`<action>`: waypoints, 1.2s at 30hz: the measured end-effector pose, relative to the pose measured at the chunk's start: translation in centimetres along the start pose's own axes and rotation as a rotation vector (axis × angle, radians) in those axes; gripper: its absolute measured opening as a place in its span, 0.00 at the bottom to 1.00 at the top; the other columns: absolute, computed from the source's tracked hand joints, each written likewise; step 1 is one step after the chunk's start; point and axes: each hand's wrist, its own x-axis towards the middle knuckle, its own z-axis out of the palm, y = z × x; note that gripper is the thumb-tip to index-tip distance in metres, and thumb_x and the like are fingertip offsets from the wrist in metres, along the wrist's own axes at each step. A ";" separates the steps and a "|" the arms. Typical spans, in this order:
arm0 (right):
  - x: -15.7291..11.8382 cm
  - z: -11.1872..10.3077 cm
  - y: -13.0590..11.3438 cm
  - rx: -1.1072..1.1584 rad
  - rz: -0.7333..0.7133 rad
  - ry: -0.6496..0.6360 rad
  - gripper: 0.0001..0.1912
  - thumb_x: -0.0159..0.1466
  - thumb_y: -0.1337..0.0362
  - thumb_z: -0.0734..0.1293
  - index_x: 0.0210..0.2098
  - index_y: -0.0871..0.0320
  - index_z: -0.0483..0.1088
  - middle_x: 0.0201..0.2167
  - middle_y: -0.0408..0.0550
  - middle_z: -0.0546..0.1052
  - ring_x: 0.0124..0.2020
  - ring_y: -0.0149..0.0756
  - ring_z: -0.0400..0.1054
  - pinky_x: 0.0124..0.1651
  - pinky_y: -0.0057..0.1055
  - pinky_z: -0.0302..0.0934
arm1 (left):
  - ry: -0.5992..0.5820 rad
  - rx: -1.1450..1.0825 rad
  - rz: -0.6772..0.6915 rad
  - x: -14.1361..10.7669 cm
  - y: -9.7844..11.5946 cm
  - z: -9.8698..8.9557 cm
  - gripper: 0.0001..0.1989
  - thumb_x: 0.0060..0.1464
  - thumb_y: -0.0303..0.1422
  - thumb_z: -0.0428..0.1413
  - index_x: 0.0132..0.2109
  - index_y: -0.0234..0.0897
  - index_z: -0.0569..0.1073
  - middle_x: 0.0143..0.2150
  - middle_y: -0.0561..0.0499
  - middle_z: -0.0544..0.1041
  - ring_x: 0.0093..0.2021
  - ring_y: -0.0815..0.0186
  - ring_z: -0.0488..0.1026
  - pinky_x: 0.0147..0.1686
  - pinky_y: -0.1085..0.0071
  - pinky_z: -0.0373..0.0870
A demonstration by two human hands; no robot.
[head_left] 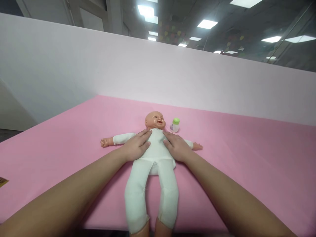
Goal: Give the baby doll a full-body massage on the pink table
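A baby doll (155, 144) with a white cloth body lies face up, its arms spread and its legs toward me. My left hand (138, 144) rests flat on the left side of the doll's chest, fingertips near its shoulder. On the other side of the chest, my right hand (178, 145) lies the same way, fingers stretched out. Both hands touch the cloth and grip nothing. Just right of the doll's head stands a small clear bottle (175, 125) with a green cap, apart from my hands.
The doll lies on a pink padded surface (237, 164), whose front edge runs below its legs. A white wall panel (172, 75) rises behind. At the far left edge is a small yellow and dark label (3, 181).
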 end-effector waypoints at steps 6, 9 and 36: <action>-0.7 -1.0 0.0 0.063 0.073 0.025 0.29 0.77 0.47 0.55 0.72 0.50 0.63 0.65 0.52 0.74 0.66 0.52 0.68 0.66 0.49 0.60 | 0.269 -0.176 -0.052 -1.0 0.7 -0.8 0.35 0.63 0.46 0.58 0.72 0.35 0.66 0.70 0.39 0.70 0.68 0.46 0.69 0.66 0.48 0.68; -0.8 -1.1 -0.2 0.090 0.070 0.026 0.27 0.77 0.47 0.56 0.71 0.48 0.64 0.63 0.50 0.77 0.63 0.51 0.71 0.63 0.47 0.63 | 0.280 -0.385 0.054 -2.3 2.0 -2.0 0.23 0.63 0.41 0.60 0.61 0.38 0.79 0.60 0.42 0.80 0.60 0.49 0.76 0.57 0.54 0.75; -0.6 0.6 -0.5 -0.076 0.014 0.030 0.30 0.78 0.51 0.54 0.72 0.62 0.60 0.67 0.62 0.71 0.67 0.53 0.65 0.69 0.50 0.55 | -0.099 -0.018 0.216 0.2 4.0 -0.3 0.37 0.72 0.54 0.44 0.78 0.38 0.56 0.79 0.43 0.52 0.79 0.50 0.46 0.77 0.46 0.43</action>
